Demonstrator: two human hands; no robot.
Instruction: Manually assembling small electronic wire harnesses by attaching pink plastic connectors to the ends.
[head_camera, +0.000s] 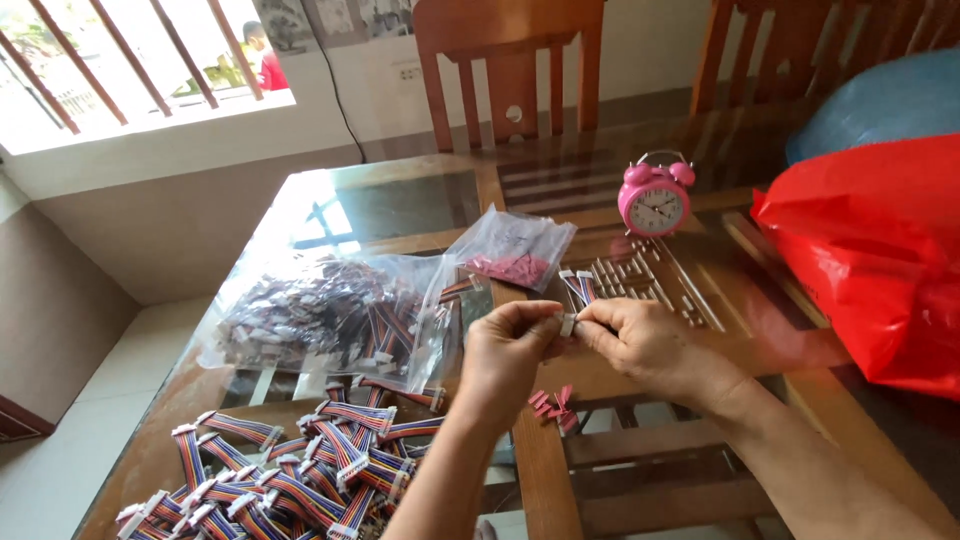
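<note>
Both hands, left hand (510, 345) and right hand (640, 340), pinch a white connector (567, 324) above the pink caps (553, 405); fingers clamped, a slip would likely drop it off the worktop (420, 200).

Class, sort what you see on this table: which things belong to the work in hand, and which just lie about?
In use: left hand, right hand, white connector, cable pile, cable bag, bag of pink pieces, loose pink pieces.
Lying about: alarm clock, red bag, chair.
</note>
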